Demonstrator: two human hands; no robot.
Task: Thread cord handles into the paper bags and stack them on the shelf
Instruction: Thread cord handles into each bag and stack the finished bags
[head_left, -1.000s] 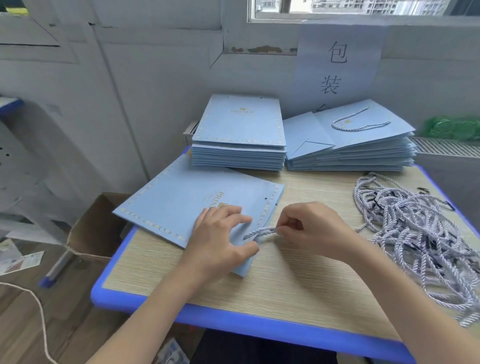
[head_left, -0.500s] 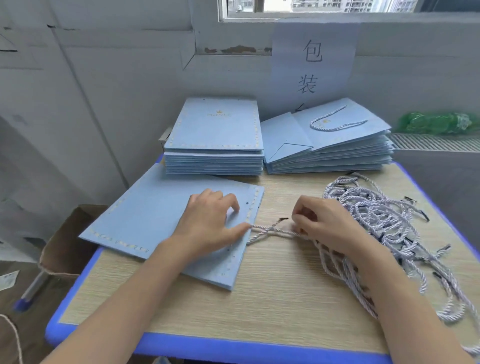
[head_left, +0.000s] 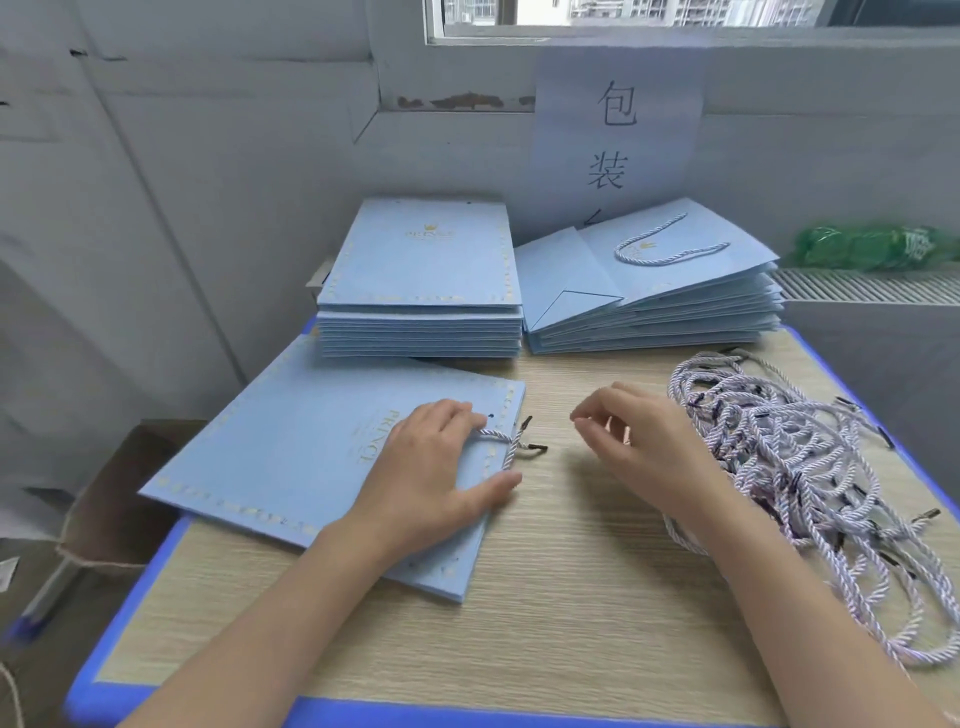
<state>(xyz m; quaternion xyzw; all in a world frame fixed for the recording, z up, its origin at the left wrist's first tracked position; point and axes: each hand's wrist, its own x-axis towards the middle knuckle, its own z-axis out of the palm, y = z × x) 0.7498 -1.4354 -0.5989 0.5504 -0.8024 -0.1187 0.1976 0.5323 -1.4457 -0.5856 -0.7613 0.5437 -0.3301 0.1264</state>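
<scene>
Flat blue paper bag (head_left: 311, 462) lying at the near left of the table (head_left: 545, 597), its far corner tucked under a stack, its left corner jutting past the table's edge. A twisted cord (head_left: 506, 441) lies across its right border, two dark tips poking just past the edge; where the cord starts is hidden under the fingers. The left hand (head_left: 436, 478) rests on the bag, fingers bent over the cord's end, thumb stretched flat along the bag's border; whether it pinches the cord I cannot tell. The right hand (head_left: 639, 447) hovers just beside the bag, fingers loosely curled and apart, holding nothing, its wrist lying over the pile of loose cords (head_left: 810, 467) at the right, which runs out of view at the edge. Behind, a stack of plain bags (head_left: 423, 291), and beside it a stack of bags with handles (head_left: 654, 291), one handle loop on top. A paper sign (head_left: 615, 135) on the wall, its lowest character hidden by that stack. Something green (head_left: 872, 247) at far right, too blurred to name.
</scene>
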